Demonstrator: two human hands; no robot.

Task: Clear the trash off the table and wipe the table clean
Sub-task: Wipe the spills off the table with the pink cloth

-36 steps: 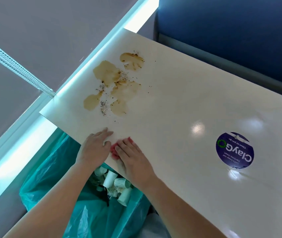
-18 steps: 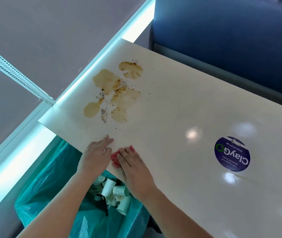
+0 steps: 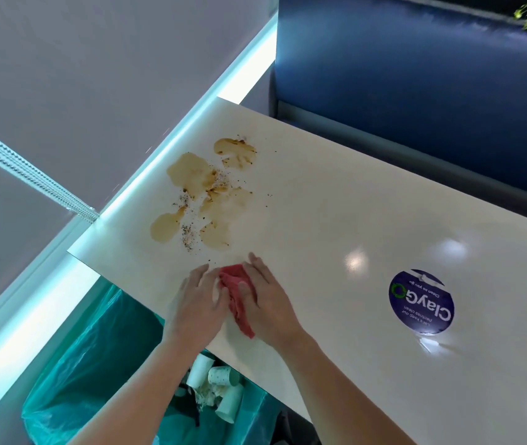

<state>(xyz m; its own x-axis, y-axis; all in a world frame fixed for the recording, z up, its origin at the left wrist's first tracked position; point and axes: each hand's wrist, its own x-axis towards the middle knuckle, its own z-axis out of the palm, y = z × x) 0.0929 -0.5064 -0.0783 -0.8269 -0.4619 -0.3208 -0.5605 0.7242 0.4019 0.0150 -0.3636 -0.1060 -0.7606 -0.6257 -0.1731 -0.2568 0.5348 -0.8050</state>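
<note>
2 flat, straight-fingered hands, left hand [image 3: 198,305] and right hand [image 3: 270,303], press a red cloth [image 3: 235,289] near a brown spill [image 3: 202,195], which the bunched cloth could smear wider.

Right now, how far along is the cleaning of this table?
Done: paper cups lie in the green bin bag. In hand: left hand and right hand rest on the red cloth at the near edge of the table. Left: the brown spill and specks are not yet wiped.
</note>
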